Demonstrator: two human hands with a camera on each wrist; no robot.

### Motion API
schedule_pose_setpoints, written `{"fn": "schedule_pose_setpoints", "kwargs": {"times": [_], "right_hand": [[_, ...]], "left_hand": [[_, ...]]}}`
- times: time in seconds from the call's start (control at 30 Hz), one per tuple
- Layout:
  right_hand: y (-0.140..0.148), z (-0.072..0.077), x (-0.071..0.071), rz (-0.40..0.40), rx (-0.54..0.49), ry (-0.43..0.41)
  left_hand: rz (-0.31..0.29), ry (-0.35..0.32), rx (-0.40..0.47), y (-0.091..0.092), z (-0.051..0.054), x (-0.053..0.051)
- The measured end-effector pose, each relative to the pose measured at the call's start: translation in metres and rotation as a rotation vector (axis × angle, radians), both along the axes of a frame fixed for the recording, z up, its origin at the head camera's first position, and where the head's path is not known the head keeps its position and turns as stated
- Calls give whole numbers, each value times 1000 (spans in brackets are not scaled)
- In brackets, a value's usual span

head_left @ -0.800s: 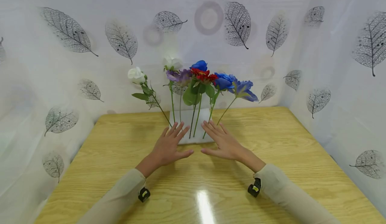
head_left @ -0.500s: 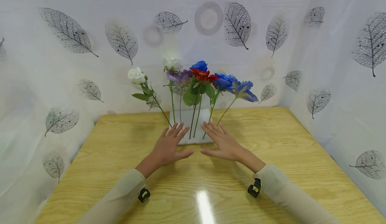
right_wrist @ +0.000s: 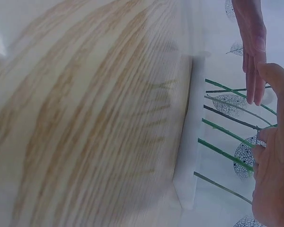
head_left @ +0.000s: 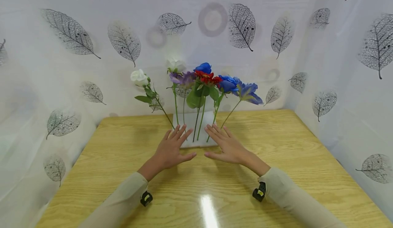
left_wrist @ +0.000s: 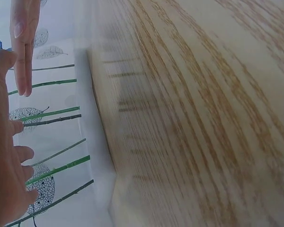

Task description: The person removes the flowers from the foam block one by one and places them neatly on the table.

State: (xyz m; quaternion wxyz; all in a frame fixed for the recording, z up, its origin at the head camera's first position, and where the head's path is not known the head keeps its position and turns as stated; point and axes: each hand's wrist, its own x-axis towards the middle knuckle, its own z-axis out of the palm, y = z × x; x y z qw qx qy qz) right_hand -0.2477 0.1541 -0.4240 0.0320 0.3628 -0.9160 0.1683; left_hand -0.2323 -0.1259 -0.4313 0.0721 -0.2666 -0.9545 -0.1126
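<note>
Several artificial flowers stand in a white foam-like block (head_left: 196,145) on the table. From left to right come a leaning white rose (head_left: 139,77), another white flower (head_left: 176,65), a purple flower (head_left: 185,79), a blue bloom (head_left: 203,67) above red ones (head_left: 204,75), a blue flower (head_left: 228,83) and a blue-violet one (head_left: 249,93) tilted right. My left hand (head_left: 170,149) holds nothing, its fingers spread near the block's left front. Mirroring it, my right hand (head_left: 228,147) is spread at the right front, also holding nothing. Whether fingertips touch the stems (left_wrist: 57,117), I cannot tell.
The wood-grain table (head_left: 196,180) extends on both sides and in front of the block. A white leaf-print curtain (head_left: 196,43) hangs close behind the flowers and along both sides. A black wrist camera (head_left: 146,198) sits at my left cuff, another (head_left: 259,192) at my right.
</note>
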Motion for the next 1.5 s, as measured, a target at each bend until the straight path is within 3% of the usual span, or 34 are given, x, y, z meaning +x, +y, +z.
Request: {"fn": "schedule_pose_setpoints", "kwargs": {"times": [0.4, 0.6, 0.7, 0.77, 0.83, 1.0, 1.2, 1.37, 1.5], "right_hand": [[13, 7, -2, 93, -51, 30], [28, 3, -1, 117, -72, 68], [36, 0, 0, 105, -74, 95], [41, -3, 0, 86, -77, 110], [44, -4, -1, 49, -80, 111], [49, -9, -7, -54, -80, 69], [50, -15, -21, -146, -99, -60], [48, -24, -35, -147, -206, -171], [42, -32, -46, -130, -271, -209]], "left_hand": [[35, -10, 37, -6, 0, -6], [45, 103, 138, -11, -4, -8], [40, 182, 171, -13, -7, -9], [52, 197, 191, -15, -8, -10], [81, 159, 209, -16, -9, -11], [199, -19, 215, -20, -12, -15], [319, -198, 284, -26, -14, -21], [315, -353, 362, -32, -19, -31], [286, -429, 431, -34, -24, -45]]}}
